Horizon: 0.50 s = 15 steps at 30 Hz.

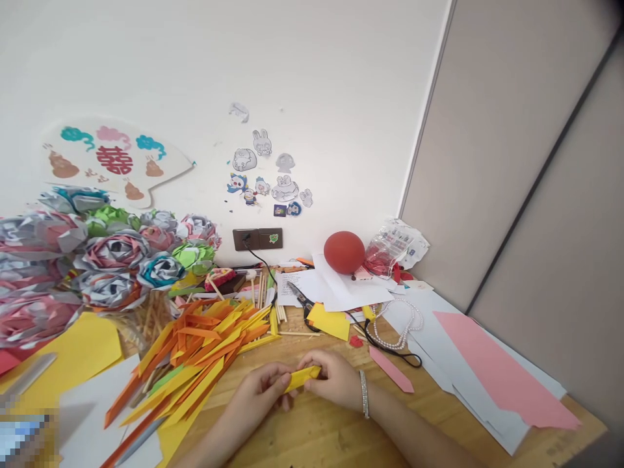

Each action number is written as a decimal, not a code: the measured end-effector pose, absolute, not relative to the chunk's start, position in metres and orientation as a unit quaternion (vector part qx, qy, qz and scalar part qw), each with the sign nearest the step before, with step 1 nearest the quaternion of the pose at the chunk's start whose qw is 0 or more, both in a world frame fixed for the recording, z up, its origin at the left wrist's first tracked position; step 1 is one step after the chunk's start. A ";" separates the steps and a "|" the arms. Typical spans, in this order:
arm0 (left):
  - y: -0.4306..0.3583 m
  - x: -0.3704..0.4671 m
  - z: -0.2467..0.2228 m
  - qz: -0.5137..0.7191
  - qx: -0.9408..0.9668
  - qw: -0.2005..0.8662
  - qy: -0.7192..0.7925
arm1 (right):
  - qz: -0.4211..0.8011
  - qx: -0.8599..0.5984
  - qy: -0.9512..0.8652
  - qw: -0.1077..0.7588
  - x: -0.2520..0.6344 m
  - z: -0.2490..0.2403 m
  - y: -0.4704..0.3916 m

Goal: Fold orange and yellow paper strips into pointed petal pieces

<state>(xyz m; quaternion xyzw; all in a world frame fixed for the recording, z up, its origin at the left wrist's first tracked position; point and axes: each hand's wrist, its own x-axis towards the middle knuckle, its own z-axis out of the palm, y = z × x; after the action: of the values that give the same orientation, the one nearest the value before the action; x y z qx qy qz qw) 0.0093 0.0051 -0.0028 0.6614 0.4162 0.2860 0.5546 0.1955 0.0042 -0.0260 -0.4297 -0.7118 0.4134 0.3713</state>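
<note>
Between my two hands is a folded strip of yellow paper, held low over the wooden table. My left hand pinches its left end between thumb and fingers. At the other end, my right hand grips the paper with thumb and curled fingers; a beaded bracelet circles that wrist. To the left lies a heap of folded orange and yellow paper strips. A pink paper strip rests just right of my right hand.
Paper flowers crowd the left side. Scissors, yellow paper, a pearl necklace and a red balloon lie behind my hands. Pink paper sits over white sheets at right. A black cable runs from the wall socket.
</note>
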 end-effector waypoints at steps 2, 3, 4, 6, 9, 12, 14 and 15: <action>0.003 0.010 -0.001 0.281 0.682 0.533 0.413 | 0.403 -0.443 -0.709 0.373 0.195 -0.025 0.004; 0.003 0.011 -0.001 0.280 0.690 0.525 0.413 | 0.403 -0.444 -0.707 0.374 0.195 -0.025 0.004; 0.003 0.011 -0.001 0.279 0.694 0.519 0.414 | 0.413 -0.441 -0.703 0.376 0.195 -0.025 0.004; 0.004 0.011 -0.003 0.277 0.697 0.511 0.420 | 0.449 -0.427 -0.687 0.379 0.195 -0.026 0.004; 0.005 0.010 -0.005 0.278 0.702 0.502 0.421 | 0.494 -0.408 -0.665 0.383 0.194 -0.028 0.005; 0.007 0.009 -0.008 0.282 0.707 0.505 0.406 | 0.504 -0.400 -0.661 0.387 0.193 -0.029 0.005; 0.008 0.009 -0.010 0.288 0.700 0.513 0.404 | 0.507 -0.398 -0.659 0.388 0.193 -0.028 0.005; 0.008 0.009 -0.010 0.292 0.692 0.521 0.406 | 0.508 -0.399 -0.658 0.387 0.193 -0.027 0.004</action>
<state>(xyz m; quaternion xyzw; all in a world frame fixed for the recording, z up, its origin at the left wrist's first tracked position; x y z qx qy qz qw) 0.0093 0.0080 -0.0105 0.6920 0.4061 0.2921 0.5206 0.1928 0.0044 -0.0268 -0.3991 -0.6580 0.5075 0.3875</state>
